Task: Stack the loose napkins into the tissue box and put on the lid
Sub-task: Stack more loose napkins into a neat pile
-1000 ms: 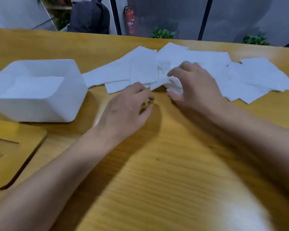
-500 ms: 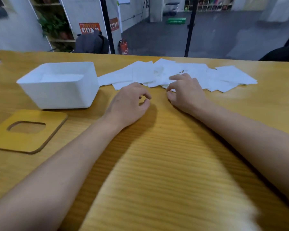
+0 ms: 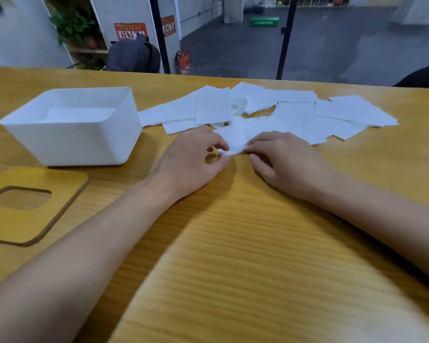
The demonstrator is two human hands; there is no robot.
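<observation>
Several loose white napkins [image 3: 278, 112] lie spread in a band across the far middle of the wooden table. One napkin [image 3: 235, 141] is pulled toward me from the pile; my left hand [image 3: 191, 162] pinches its near left corner and my right hand [image 3: 285, 159] pinches its near right edge. The white tissue box [image 3: 74, 142] stands open at the left with napkins lying flat inside it. Its flat wooden lid [image 3: 37, 206], with a rounded square cutout, lies on the table in front of the box.
The table's far edge [image 3: 233, 78] runs behind the napkins, with a glass wall beyond. A dark backpack [image 3: 134, 55] sits past that edge. Bare tabletop [image 3: 233, 243] stretches between my forearms toward me.
My right hand has drawn one napkin out of the pile toward me, and my left hand has closed its fingers on that napkin's other side. The camera view has tilted up.
</observation>
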